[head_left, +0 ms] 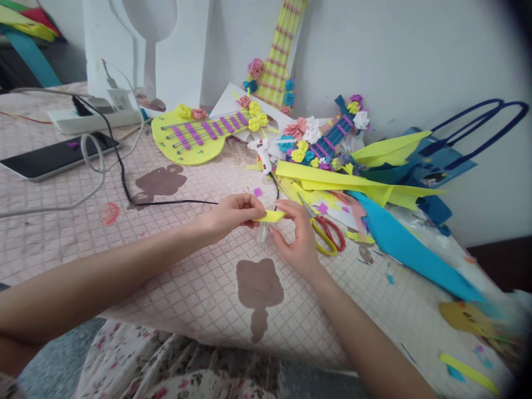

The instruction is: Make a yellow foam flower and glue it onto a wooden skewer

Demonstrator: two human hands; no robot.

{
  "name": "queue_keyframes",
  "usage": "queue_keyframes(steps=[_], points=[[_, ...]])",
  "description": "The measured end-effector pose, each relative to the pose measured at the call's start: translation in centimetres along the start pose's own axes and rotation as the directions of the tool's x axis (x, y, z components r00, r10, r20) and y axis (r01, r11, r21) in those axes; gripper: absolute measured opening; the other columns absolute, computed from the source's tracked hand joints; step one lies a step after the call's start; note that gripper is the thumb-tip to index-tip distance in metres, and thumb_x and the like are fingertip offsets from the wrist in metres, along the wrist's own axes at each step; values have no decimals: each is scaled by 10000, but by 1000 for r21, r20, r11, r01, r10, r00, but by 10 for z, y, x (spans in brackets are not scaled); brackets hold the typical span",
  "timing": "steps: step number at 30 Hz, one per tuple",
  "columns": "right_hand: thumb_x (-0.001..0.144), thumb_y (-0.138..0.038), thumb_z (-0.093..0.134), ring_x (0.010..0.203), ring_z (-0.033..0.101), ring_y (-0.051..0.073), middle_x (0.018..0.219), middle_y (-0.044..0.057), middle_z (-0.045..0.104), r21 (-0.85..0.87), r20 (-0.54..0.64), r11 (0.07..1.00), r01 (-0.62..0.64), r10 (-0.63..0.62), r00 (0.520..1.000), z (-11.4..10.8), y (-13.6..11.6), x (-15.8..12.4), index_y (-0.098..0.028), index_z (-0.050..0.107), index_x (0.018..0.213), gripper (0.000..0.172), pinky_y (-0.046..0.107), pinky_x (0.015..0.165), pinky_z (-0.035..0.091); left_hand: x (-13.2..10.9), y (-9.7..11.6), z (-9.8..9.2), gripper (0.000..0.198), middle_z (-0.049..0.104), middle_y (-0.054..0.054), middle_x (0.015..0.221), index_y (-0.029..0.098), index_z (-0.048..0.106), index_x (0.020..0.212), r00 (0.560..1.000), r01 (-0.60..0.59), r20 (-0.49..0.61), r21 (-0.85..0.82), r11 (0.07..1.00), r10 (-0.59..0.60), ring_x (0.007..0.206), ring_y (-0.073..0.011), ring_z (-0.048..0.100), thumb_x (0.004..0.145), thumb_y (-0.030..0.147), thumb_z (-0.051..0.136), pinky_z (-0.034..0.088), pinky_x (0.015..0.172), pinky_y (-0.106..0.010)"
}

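Near the middle of the table, my left hand (236, 215) pinches a small strip of yellow paper (272, 216) between thumb and fingers. My right hand (300, 241) is at the strip's other end, its fingertips touching or very near the paper, with the thumb held apart below. Something clear, perhaps plastic or glue, shows under the strip, too small to make out. A white hot glue gun (262, 155) lies just beyond my hands. Scissors (328, 235) with red and yellow handles are beside my right hand.
A yellow paper guitar (189, 138) with flowers lies behind; a blue one (328, 145) is further right. Long yellow paper (349, 185), blue paper (407, 249) and a blue bag (440, 166) fill the right. A black tablet (62, 155), power strip (95, 117) and cables occupy the left.
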State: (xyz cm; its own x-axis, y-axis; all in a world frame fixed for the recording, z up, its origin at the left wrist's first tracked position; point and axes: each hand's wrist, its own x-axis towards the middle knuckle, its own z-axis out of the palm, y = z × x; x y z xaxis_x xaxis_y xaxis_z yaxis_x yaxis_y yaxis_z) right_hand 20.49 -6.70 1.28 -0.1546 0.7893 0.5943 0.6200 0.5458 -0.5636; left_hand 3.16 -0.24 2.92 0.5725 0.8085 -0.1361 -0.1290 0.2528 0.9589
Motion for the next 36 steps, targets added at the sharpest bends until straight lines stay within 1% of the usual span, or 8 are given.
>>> queue_keyframes(steps=[5,9,17,23,27,30,33,36], points=[[823,-107,505,1154,481,236,1196,60,503,-154,14,978,141,-141,990,0,2,1,-339,460,1170,419,495,959,412,-1,-3,2,121,534,26,620,119,552,696,999,35,38,-41,999,-34,546,-47,491,697,177,659,383,566,-200],[838,-116,522,1089,519,228,1152,50,535,-162,22,966,203,-202,979,0,4,0,-350,500,1144,387,462,915,438,-1,-4,3,114,537,21,618,112,560,699,996,50,72,-54,997,-46,544,-44,484,704,174,655,362,550,-190],[851,-143,533,1027,558,223,1081,41,599,-112,24,969,220,-219,975,-2,8,-2,-347,548,1119,338,448,882,450,-2,-3,3,108,531,19,633,107,550,694,994,87,70,-92,992,-81,557,-45,480,704,162,643,381,559,-190],[850,-122,533,944,588,208,1001,53,640,-165,27,949,270,-270,963,-1,9,-3,-294,570,1092,299,410,814,488,-1,-6,2,150,545,29,679,147,535,822,990,111,92,-90,990,-103,549,-43,480,711,146,636,379,545,-187],[859,-133,517,914,601,199,974,59,652,-189,19,949,254,-255,967,1,10,-3,-253,592,1038,228,396,794,500,-1,-6,0,113,541,25,692,133,544,800,988,74,135,-17,997,-71,544,-37,489,744,192,621,380,551,-183],[854,-121,520,893,602,191,951,61,657,-191,-2,945,266,-272,962,1,10,-3,-232,590,1015,208,377,778,506,-1,-4,0,165,548,20,703,128,550,810,990,22,137,83,996,-34,570,-49,509,762,263,633,405,583,-196],[847,-109,526,871,600,188,917,60,657,-190,-9,950,249,-256,967,1,8,-2,-229,587,991,197,366,763,508,-1,-2,-2,257,557,15,738,128,552,850,983,-73,181,217,973,33,596,-60,514,740,328,670,422,593,-205],[846,-106,522,857,597,186,900,62,654,-199,-6,951,238,-244,970,1,7,-2,-226,587,978,190,360,752,508,-1,-3,-3,290,579,-1,778,126,554,890,967,-211,217,368,906,137,625,-74,519,729,335,675,417,578,-201]])
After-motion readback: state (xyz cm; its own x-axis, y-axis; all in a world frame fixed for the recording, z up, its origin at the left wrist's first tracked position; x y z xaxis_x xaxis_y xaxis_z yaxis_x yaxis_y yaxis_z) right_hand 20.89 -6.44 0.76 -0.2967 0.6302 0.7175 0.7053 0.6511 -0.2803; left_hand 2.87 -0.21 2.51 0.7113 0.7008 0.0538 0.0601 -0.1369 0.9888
